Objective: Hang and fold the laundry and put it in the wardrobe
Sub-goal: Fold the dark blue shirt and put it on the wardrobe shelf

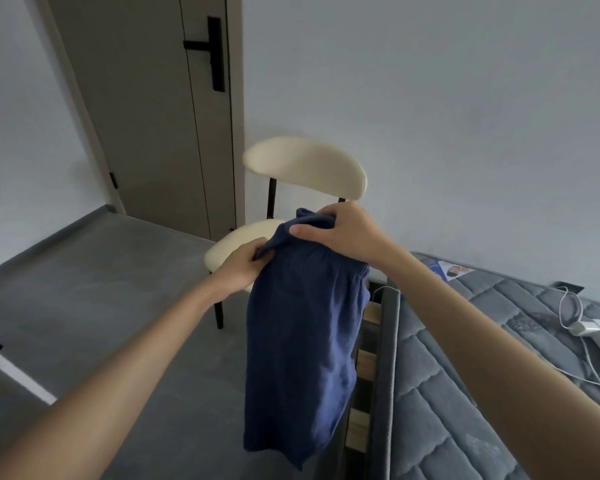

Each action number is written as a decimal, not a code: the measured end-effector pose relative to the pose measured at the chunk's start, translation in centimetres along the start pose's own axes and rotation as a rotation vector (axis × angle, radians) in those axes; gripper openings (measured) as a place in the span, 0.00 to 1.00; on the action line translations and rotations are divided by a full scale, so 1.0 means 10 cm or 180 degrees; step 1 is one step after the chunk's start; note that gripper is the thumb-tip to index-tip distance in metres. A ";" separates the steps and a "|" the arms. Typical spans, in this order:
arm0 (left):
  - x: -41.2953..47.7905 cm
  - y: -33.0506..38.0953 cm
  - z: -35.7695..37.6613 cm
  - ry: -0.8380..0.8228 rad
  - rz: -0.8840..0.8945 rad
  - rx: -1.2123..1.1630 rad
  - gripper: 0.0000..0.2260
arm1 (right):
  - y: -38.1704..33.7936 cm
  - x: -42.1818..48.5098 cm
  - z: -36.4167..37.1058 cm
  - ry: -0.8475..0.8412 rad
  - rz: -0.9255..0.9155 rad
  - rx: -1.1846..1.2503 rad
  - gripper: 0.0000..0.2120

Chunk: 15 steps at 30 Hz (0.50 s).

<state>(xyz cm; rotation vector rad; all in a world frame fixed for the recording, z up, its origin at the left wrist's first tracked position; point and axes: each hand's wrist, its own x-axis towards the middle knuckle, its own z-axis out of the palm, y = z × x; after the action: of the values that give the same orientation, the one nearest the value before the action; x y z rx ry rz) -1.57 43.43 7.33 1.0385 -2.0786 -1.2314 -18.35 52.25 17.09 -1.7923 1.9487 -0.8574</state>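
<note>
A dark blue garment (302, 341) hangs in the air in front of me, its lower edge loose above the floor. My left hand (243, 268) pinches its upper left edge. My right hand (343, 233) grips the bunched top of the cloth, thumb on the front. Both arms are stretched forward. No wardrobe or hanger is in view.
A cream chair (305, 168) with black legs stands just behind the garment, by a closed grey door (153, 116). A bed with a grey quilted mattress (465, 375) fills the right side, with a white charger and cable (586, 327) on it. Grey floor lies to the left.
</note>
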 end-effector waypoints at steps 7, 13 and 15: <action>-0.26 -0.19 0.56 0.0442 0.0120 -0.0012 0.09 | 0.42 -0.34 0.15 -0.0257 -0.0069 -0.0297 0.17; -0.43 0.43 0.93 0.0535 0.0331 -0.0072 0.08 | 0.50 -0.97 -0.34 -0.0297 0.0245 0.0695 0.21; -0.44 0.71 1.09 0.0403 0.0304 -0.0112 0.12 | 0.57 -1.20 -0.59 -0.0093 0.0356 0.1066 0.21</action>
<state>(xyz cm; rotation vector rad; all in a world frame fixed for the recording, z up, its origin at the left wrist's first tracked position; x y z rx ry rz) -9.54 54.61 8.41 0.9643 -1.9792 -1.1218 -24.87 65.20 16.18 -1.4812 1.7459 -1.0419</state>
